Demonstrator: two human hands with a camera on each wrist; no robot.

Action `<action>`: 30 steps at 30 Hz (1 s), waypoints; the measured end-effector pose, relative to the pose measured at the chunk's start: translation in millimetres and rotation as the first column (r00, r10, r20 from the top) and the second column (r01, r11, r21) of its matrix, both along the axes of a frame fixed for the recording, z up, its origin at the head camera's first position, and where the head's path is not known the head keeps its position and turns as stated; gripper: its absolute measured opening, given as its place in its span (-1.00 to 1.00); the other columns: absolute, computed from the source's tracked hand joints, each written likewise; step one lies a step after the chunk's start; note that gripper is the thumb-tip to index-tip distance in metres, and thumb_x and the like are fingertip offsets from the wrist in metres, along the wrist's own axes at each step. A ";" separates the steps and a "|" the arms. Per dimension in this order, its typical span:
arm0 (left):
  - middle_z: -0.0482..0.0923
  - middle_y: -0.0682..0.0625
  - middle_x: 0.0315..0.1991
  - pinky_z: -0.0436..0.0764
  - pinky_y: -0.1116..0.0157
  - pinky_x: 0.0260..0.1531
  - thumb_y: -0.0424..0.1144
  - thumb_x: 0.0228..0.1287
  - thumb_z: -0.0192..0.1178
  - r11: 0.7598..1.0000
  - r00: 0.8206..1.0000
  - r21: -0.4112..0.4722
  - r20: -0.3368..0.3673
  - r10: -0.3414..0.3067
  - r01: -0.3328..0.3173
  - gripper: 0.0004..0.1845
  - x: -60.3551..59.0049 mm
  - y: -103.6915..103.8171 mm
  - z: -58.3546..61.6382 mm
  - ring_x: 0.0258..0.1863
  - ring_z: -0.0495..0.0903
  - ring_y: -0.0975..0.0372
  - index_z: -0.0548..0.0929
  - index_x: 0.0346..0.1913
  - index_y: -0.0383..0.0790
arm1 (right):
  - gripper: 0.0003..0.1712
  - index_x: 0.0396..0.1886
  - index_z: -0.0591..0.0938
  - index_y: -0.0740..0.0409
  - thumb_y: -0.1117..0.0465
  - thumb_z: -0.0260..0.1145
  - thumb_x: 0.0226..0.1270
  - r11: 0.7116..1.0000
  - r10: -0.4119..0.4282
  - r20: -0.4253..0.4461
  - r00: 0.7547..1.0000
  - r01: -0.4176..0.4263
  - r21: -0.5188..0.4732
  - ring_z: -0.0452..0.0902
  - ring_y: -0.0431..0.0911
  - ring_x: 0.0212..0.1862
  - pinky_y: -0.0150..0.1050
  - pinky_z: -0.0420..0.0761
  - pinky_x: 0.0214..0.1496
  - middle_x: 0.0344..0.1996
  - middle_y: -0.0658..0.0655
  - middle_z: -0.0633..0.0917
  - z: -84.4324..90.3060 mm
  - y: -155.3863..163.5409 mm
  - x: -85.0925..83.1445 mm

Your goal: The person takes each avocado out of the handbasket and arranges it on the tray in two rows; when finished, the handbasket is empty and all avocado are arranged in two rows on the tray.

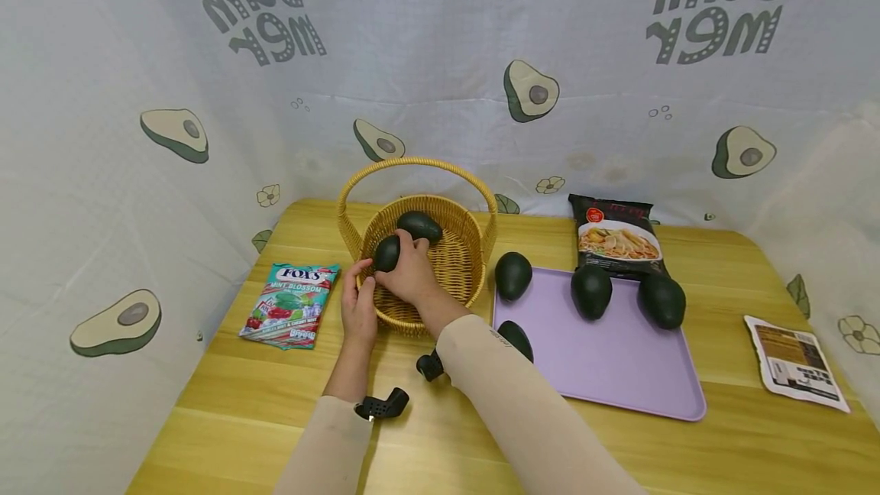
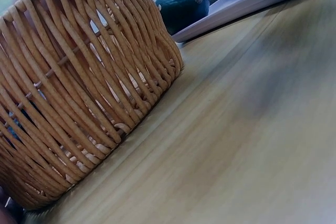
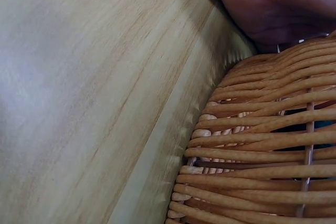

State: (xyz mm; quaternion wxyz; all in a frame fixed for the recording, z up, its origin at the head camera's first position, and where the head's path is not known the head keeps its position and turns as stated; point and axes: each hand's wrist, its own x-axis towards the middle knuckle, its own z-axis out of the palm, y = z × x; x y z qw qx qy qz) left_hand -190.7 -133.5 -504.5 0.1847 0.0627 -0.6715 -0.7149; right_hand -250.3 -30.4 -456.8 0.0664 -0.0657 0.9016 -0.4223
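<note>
My right hand (image 1: pixel 412 273) reaches into the yellow wicker basket (image 1: pixel 476 250) and grips a dark green avocado (image 1: pixel 387 253) near its left inner wall. Behind that one, a second avocado (image 1: pixel 419 227) lies at the back of the basket. At the front left rim, my left hand (image 1: pixel 359 315) holds the basket, its thumb close to the gripped avocado. The left wrist view is largely filled by the woven basket side (image 2: pixel 94 82). In the right wrist view, part of a hand (image 3: pixel 278 3) shows above the weave (image 3: pixel 262 129); the held avocado is hidden there.
A lilac tray (image 1: pixel 612 357) at right carries several avocados (image 1: pixel 591 292), one partly behind my right sleeve. Behind it lies a black noodle packet (image 1: pixel 619 239). A Fox's candy bag (image 1: pixel 292 305) is left of the basket, and a white-edged packet (image 1: pixel 797 363) lies far right.
</note>
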 end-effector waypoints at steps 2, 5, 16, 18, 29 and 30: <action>0.35 -0.23 0.43 0.06 -0.06 0.55 -0.34 0.52 -0.09 1.000 1.000 -0.003 -0.003 0.001 -0.001 -0.61 0.0 0.2 0.3 0.58 0.13 0.03 0.46 0.30 -0.35 | 0.05 0.62 0.12 -0.04 0.05 0.49 0.24 1.000 -0.008 -0.011 1.000 0.007 -0.009 0.52 0.31 0.25 0.15 0.59 0.23 0.43 0.44 0.19 0.4 0.1 -0.2; 0.36 -0.22 0.44 0.06 -0.06 0.55 -0.34 0.52 -0.09 1.000 1.000 -0.009 -0.002 0.005 -0.005 -0.61 0.1 0.3 0.6 0.57 0.14 0.03 0.46 0.30 -0.35 | 0.05 0.61 0.12 -0.04 0.05 0.49 0.24 1.000 -0.021 -0.034 0.999 0.020 -0.019 0.52 0.30 0.23 0.13 0.60 0.22 0.42 0.43 0.19 0.6 -0.2 -1.0; 0.33 -0.20 0.46 0.03 -0.08 0.56 -0.33 0.53 -0.10 1.000 1.000 -0.007 0.018 0.000 0.000 -0.62 2.1 -0.1 -0.4 0.58 0.12 0.03 0.46 0.30 -0.35 | 0.04 0.61 0.15 -0.07 0.05 0.47 0.20 0.992 -0.085 -0.110 0.990 0.073 -0.105 0.56 0.29 0.17 0.13 0.63 0.17 0.41 0.38 0.21 1.1 -0.5 -2.4; 0.32 -0.20 0.46 0.02 -0.09 0.56 -0.33 0.53 -0.10 1.000 1.000 -0.004 0.018 -0.004 0.004 -0.62 2.4 -0.1 -0.3 0.59 0.11 0.02 0.45 0.30 -0.35 | 0.03 0.61 0.14 -0.08 0.06 0.46 0.21 0.989 -0.090 -0.125 0.988 0.074 -0.128 0.57 0.29 0.13 0.13 0.64 0.13 0.41 0.37 0.20 1.7 -0.5 -2.1; 0.32 -0.20 0.46 0.05 -0.07 0.56 -0.35 0.54 -0.10 1.000 1.000 0.009 0.017 -0.002 0.002 -0.62 1.1 0.3 2.3 0.58 0.12 0.03 0.44 0.31 -0.35 | 0.00 0.60 0.16 -0.07 0.12 0.44 0.21 0.946 -0.177 -0.201 0.964 0.110 -0.305 0.52 0.23 0.14 0.15 0.61 0.14 0.41 0.31 0.21 13.0 -0.1 4.7; 0.33 -0.20 0.46 0.05 -0.06 0.56 -0.36 0.54 -0.11 1.000 1.000 0.010 0.016 -0.002 0.001 -0.62 0.8 0.3 2.3 0.58 0.12 0.03 0.44 0.31 -0.36 | 0.00 0.60 0.16 -0.08 0.14 0.44 0.21 0.938 -0.188 -0.201 0.961 0.114 -0.328 0.51 0.22 0.14 0.15 0.62 0.14 0.40 0.31 0.21 14.1 0.2 5.2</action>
